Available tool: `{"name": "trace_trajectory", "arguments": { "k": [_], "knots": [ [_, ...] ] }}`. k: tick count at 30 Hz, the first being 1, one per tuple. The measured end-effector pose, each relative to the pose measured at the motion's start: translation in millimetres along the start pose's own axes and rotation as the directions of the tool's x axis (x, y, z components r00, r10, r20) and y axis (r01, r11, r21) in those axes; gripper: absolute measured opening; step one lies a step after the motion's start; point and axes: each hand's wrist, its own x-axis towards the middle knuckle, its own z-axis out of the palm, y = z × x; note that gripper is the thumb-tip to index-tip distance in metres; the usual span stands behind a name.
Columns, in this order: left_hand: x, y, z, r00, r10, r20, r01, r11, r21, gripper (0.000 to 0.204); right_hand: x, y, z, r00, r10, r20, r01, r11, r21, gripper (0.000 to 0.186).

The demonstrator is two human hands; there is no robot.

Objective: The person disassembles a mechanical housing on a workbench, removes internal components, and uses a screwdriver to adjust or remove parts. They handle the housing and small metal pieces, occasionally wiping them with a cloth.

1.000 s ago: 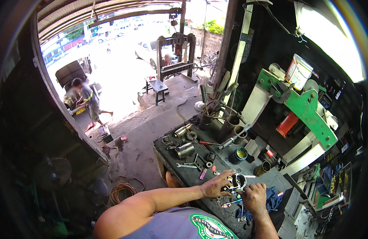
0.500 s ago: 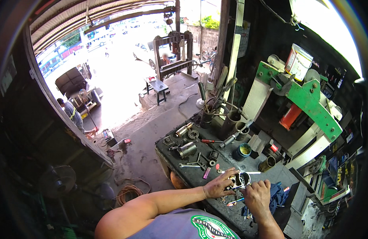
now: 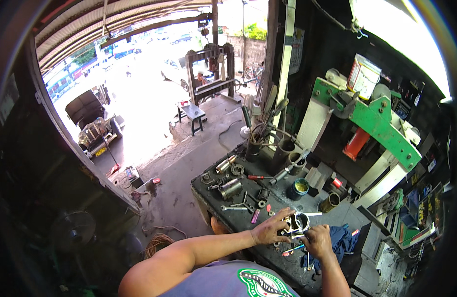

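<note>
- Ring-shaped metal housing (image 3: pixel 306 226), lower right of centre in the frame, between both hands
- Left hand (image 3: pixel 271 231) clamped on its left side; right hand (image 3: pixel 317 240) curled at its lower right edge, hold hidden, so I can't tell
- Probably stiff, fairly weighty, perhaps greasy; best gripped around the outer rim

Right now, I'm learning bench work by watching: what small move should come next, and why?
Perhaps brace the round metal part with the left grip, then make one small adjustment with the right grip. The left curls over the part's left side and the right is bunched at its near right edge, so steadying one side should limit slipping; what the right pinches is unclear.
</note>
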Motion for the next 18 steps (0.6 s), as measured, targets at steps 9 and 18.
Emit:
{"name": "trace_trajectory", "arguments": {
  "k": [9, 18],
  "knots": [
    [0.1, 3.3, 3.7, 0.998, -0.009, -0.058, 0.01, 1.0, 0.011, 0.049, 14.8, -29.9, -30.6, 0.997, -0.065, -0.041, 0.051, 0.961, -0.27, 0.033],
    [-1.3, 4.3, 9.0, 0.997, -0.032, -0.063, 0.033, 0.999, 0.013, 0.043, 3.5, 14.9, 36.7, 0.998, 0.054, -0.024, -0.052, 0.997, 0.063, 0.047]
  ]
}}
